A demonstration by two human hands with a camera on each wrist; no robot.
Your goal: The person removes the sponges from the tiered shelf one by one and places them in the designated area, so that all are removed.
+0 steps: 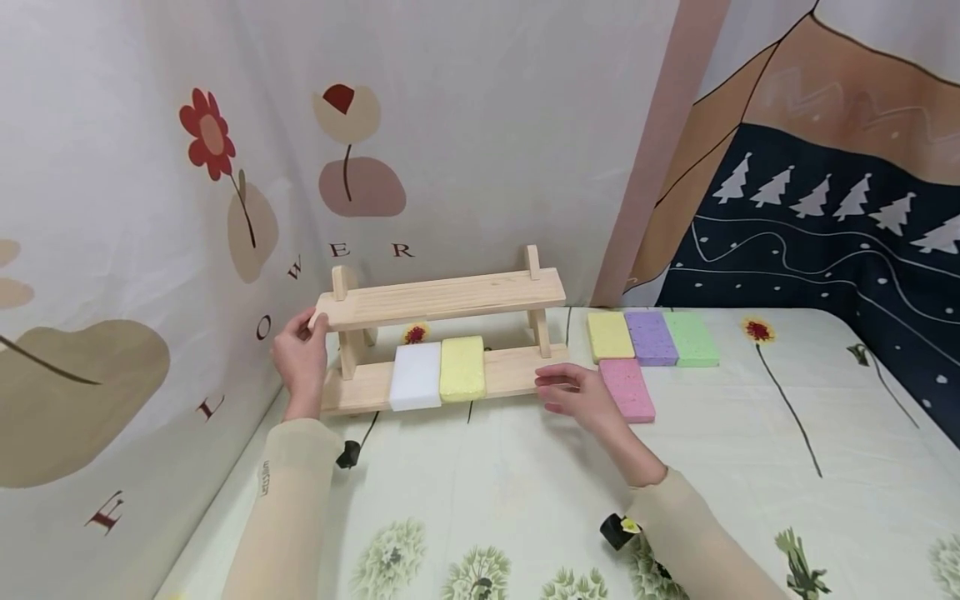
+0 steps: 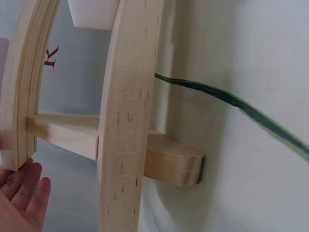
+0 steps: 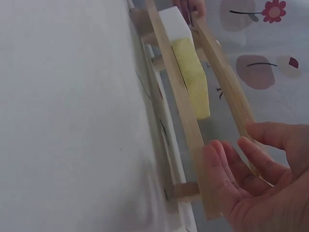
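A two-tier wooden shelf (image 1: 450,297) stands on the table against the back cloth. My left hand (image 1: 302,362) pinches the left end of its upper board, thumb on top; the left wrist view shows fingers (image 2: 30,188) at that board's end. On the lower board a white sponge (image 1: 416,377) and a yellow sponge (image 1: 462,369) lean side by side. My right hand (image 1: 577,396) is at the right end of the lower board, fingers loosely bent and holding nothing. In the right wrist view its fingers (image 3: 219,166) overlap the lower board, with thumb apart.
Right of the shelf lie a second yellow sponge (image 1: 611,337), a purple sponge (image 1: 650,338) and a green sponge (image 1: 691,339) in a row. A pink sponge (image 1: 627,391) lies in front of them, close beside my right hand. Printed cloth (image 1: 480,150) hangs behind and at both sides.
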